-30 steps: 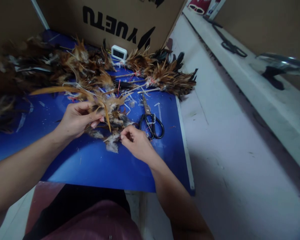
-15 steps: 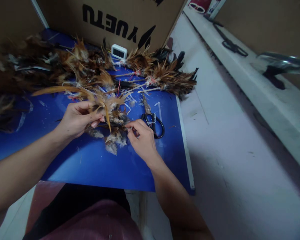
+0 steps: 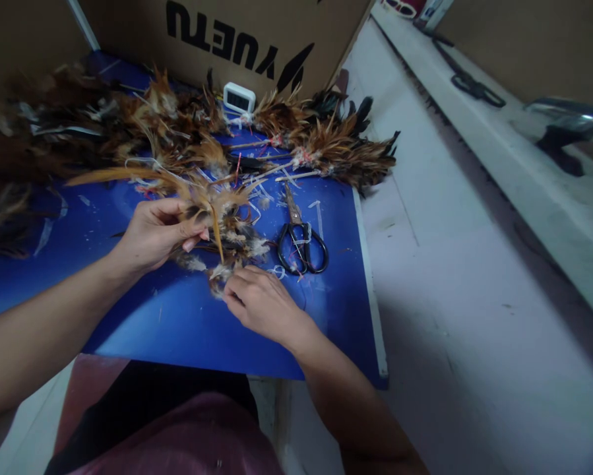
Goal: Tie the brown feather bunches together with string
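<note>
My left hand is closed on a bunch of golden-brown feathers, pinched between thumb and fingers. One long tan feather in the bunch sticks out to the left. Just to the right and nearer my body, my right hand has its fingers curled together at the edge of some small fluffy grey-brown feathers; the fingertips are partly hidden, so what they grip is not plain. Black-handled scissors lie on the blue tabletop beyond my right hand, blades pointing away.
Bundles of brown and black feathers tied on sticks lie at the back right. Loose feather piles cover the back left. A small white digital timer stands before a cardboard box. A pale wall ledge runs along the right.
My right hand has moved left and toward my body, away from the scissors, to the small fluffy feathers. My left hand keeps its hold on the bunch. The view has shifted slightly.
</note>
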A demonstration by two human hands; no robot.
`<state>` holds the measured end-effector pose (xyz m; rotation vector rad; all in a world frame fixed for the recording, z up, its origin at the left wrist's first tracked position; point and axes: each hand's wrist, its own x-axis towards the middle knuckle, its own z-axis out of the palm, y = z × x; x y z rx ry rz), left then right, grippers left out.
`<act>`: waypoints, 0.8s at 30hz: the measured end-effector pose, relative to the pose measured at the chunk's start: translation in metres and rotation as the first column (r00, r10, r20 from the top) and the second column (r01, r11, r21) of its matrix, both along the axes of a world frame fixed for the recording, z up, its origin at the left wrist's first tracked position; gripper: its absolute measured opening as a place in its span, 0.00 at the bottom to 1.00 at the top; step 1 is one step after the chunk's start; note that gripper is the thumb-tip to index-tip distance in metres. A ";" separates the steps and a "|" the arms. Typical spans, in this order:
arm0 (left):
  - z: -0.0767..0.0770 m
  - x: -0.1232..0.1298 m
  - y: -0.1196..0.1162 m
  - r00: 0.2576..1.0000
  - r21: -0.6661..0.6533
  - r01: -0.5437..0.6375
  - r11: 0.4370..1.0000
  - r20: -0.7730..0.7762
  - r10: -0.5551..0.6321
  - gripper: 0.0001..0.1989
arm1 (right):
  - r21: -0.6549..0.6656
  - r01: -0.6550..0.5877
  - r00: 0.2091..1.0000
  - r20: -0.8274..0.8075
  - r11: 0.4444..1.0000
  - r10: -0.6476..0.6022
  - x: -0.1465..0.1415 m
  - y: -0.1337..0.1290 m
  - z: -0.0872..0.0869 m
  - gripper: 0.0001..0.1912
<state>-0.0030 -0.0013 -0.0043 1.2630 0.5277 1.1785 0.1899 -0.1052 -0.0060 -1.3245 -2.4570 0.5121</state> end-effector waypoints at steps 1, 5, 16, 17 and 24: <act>-0.001 0.000 0.000 1.000 -0.003 -0.004 1.000 -0.010 0.004 0.06 | -0.010 -0.008 1.000 0.021 1.000 0.008 -0.001 -0.001 0.000 0.05; -0.006 0.000 0.001 0.999 0.005 -0.022 1.000 -0.034 0.023 0.05 | -0.029 -0.009 0.998 0.056 1.000 0.011 -0.001 0.000 0.004 0.05; -0.009 -0.004 0.001 0.986 0.148 -0.024 0.989 -0.161 0.048 0.06 | -0.436 -0.008 0.776 -0.570 0.900 -0.270 0.017 0.008 0.018 0.03; -0.009 -0.005 0.000 0.981 0.184 -0.024 0.983 -0.184 0.059 0.07 | -0.466 -0.013 0.732 -0.607 0.885 -0.310 0.019 0.008 0.018 0.06; -0.001 -0.006 -0.006 0.939 0.424 -0.028 0.905 -0.300 0.169 0.08 | -0.581 -0.094 0.547 -0.709 0.808 -0.446 0.030 0.016 0.020 0.10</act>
